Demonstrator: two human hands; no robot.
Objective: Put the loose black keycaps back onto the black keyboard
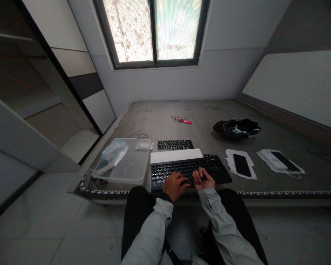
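A black keyboard (pixel 165 169) lies at the near edge of a grey mattress-like surface (pixel 278 125). My left hand (pixel 174 186) rests on the keyboard's front middle with its fingers curled, pinching at a key. Right beside it, my right hand (pixel 203 179) presses on the keys with bent fingers. The two hands nearly touch. What either pinches is too small to make out. A white pad (pixel 176 155) lies just behind the keyboard, with a set of loose black keycaps (pixel 175 144) behind that.
A clear plastic tray (pixel 132 165) holding plastic bags sits left of the keyboard. To the right lie a black phone on white paper (pixel 242 165) and a white device with a second phone (pixel 280 161). A black cap (pixel 238 128) and a red wrapper (pixel 182 120) lie farther back.
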